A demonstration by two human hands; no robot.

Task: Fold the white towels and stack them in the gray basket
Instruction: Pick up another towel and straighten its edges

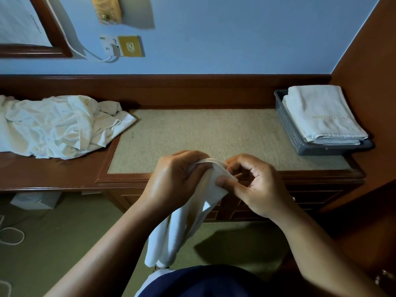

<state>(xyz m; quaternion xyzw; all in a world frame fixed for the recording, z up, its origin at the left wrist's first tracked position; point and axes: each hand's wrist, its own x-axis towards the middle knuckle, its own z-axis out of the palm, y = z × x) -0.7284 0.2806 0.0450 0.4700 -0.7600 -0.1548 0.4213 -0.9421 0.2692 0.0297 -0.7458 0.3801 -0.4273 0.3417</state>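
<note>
Mid-fold: both hands' fingers [225, 182] pinching towel [171, 228] corners, seemingly aligned; next, lay flat, basket [287, 123] at two o'clock

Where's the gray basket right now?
In the head view the gray basket sits at the far right of the wooden desk, against the side panel, with folded white towels stacked in it, well beyond the right hand.

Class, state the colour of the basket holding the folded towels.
Gray; the basket has perforated sides, seen best in the head view, at the right.
</note>
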